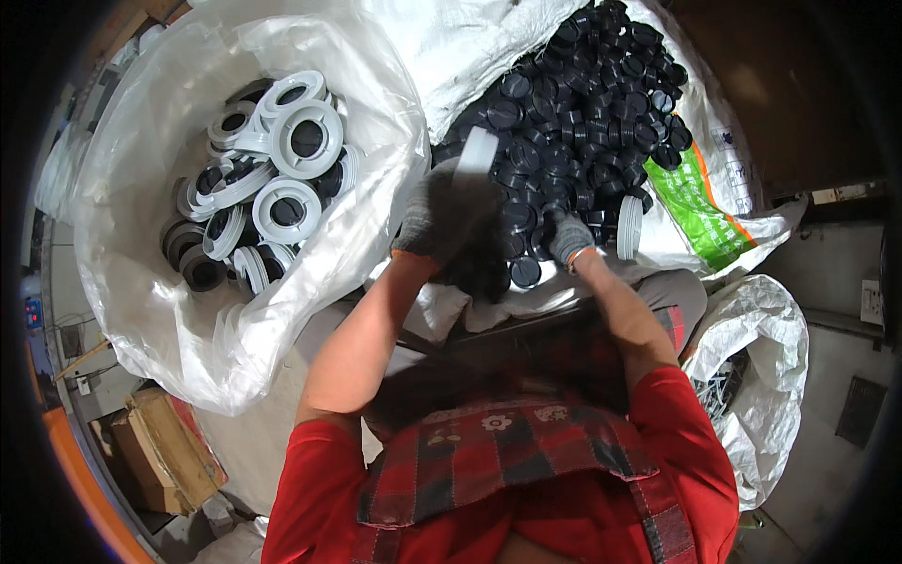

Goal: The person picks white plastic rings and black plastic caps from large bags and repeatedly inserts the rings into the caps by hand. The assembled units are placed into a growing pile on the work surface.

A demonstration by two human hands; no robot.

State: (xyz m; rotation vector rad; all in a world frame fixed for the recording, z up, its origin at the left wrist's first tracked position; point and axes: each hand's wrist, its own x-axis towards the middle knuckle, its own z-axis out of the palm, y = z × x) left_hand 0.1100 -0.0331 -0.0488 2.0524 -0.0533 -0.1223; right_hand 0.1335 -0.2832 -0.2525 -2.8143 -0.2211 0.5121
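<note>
My left hand (449, 214), in a dark grey knit glove, is closed on a pale grey threaded plastic ring (477, 150) standing on edge above its fingers. Part of that hand is in deep shadow. My right hand (569, 237), also gloved, reaches into the near side of a heap of black round plastic caps (573, 122). Its fingers are curled against a cap there, with the tips partly hidden. A second pale ring (629, 227) stands on edge among the caps, just right of my right hand.
On the left stands a large clear plastic bag (376, 103) holding several grey rings with black centres (306, 139). The caps lie on a white woven sack (442, 56) with a green printed patch (700, 211). A white sack (775, 376) of metal pieces and a cardboard box (164, 442) stand lower down.
</note>
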